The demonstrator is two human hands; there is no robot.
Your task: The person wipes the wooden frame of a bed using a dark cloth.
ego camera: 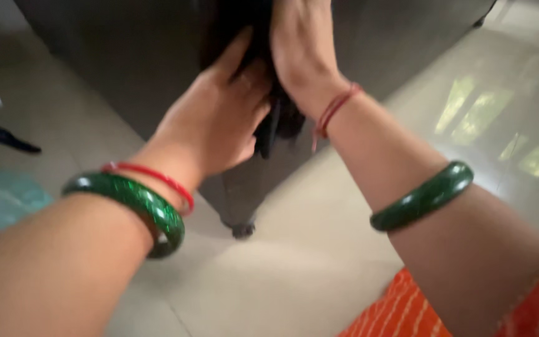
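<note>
We see a black cloth (pixel 276 118) bunched against the corner edge of a tall grey cabinet (pixel 138 56), up near the top of the view, its dark folds hanging down between the two hands. The left hand (pixel 219 118) is closed around the cloth from the left, thumb raised and fingers curled into the fabric. The right hand (pixel 301 50) presses flat on the cloth from above, fingers together (their tips run out of view, so how far they curl we cannot tell). Each forearm carries a green bangle (pixel 135 203), and each wrist a red thread (pixel 335 109). Below lies a pale tiled floor (pixel 294 274), the cabinet's small foot (pixel 242 229) resting on it, and an orange striped garment (pixel 407 312) shows at the lower right.
</note>
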